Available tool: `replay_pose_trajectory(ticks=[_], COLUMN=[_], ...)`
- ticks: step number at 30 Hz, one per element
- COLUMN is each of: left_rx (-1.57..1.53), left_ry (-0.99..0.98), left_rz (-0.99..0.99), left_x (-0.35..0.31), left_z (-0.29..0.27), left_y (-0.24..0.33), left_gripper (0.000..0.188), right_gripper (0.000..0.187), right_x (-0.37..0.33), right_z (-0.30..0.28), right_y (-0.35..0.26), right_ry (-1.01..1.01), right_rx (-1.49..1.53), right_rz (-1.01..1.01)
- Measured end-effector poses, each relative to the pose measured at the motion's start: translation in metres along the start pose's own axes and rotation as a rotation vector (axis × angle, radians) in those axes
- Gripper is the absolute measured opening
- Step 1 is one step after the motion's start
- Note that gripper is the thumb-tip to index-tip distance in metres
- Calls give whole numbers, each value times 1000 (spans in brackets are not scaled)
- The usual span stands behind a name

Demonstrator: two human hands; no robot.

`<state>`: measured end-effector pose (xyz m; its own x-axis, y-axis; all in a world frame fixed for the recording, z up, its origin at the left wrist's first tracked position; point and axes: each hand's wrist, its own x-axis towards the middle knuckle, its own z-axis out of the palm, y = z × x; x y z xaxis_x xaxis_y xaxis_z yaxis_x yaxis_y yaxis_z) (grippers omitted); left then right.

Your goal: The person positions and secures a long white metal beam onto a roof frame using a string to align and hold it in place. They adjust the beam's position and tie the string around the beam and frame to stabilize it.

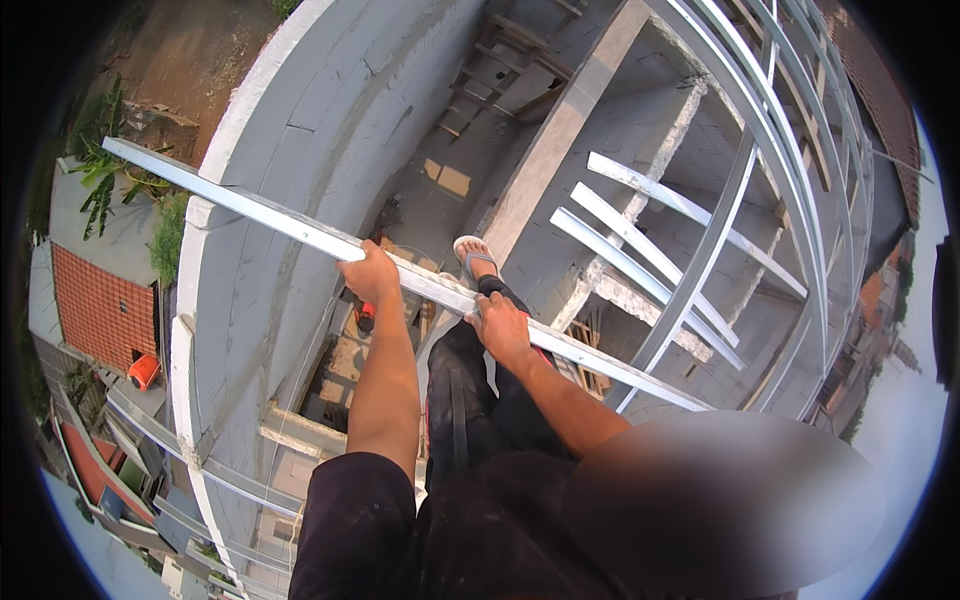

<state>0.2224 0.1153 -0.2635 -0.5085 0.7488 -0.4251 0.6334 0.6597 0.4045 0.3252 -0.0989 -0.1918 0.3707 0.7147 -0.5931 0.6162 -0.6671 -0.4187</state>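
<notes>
A long, light-silver metal channel [250, 208] runs slantwise across the view, from beyond the wall at upper left to lower right. Its near part passes in front of my legs. My left hand [370, 276] is closed around it left of the middle. Further along, my right hand [500, 326] grips the same channel with the fingers wrapped over its edge. Just below my left hand shows a small red-orange object [366, 318] with a dark end; its kind and what supports it are unclear. My sandalled foot [476, 256] stands at the near end of a wooden plank [570, 130].
A grey block wall [330, 90] with a pale top rises on the left. Several loose metal channels [640, 262] lie across wall tops at right, beside curved-looking metal roof frames [790, 180]. Deep rooms drop below the plank. Tiled roofs [105, 300] lie outside, lower down.
</notes>
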Motion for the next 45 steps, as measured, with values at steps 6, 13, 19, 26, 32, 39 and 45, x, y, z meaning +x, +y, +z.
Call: replay_pose_trajectory(ticks=[6, 13, 19, 26, 32, 39, 45], left_rx=[53, 64, 91, 106, 65, 21, -45], left_ry=[-38, -27, 6, -6, -59, -55, 6], left_rz=[-22, -35, -23, -12, -66, -67, -98], left_x=[-2, -9, -11, -9, -10, -6, -7], left_z=[-7, -11, -12, -15, -13, -12, -9], left_y=[4, 10, 11, 13, 10, 1, 10], left_gripper=[58, 60, 59, 59, 60, 59, 60], right_gripper=[43, 41, 40, 36, 33, 28, 35], right_x=[0, -3, 0, -1, -3, -2, 6], right_z=[-4, -13, -8, -3, 8, 4, -19], right_y=[-1, -7, -8, -14, -22, -16, -18], right_ry=[-19, -87, -118, -77, -61, -86, -199], right_rx=[19, 48, 54, 62, -9, -64, -131], right_rz=[-14, 56, 98, 128, 225, 147, 66])
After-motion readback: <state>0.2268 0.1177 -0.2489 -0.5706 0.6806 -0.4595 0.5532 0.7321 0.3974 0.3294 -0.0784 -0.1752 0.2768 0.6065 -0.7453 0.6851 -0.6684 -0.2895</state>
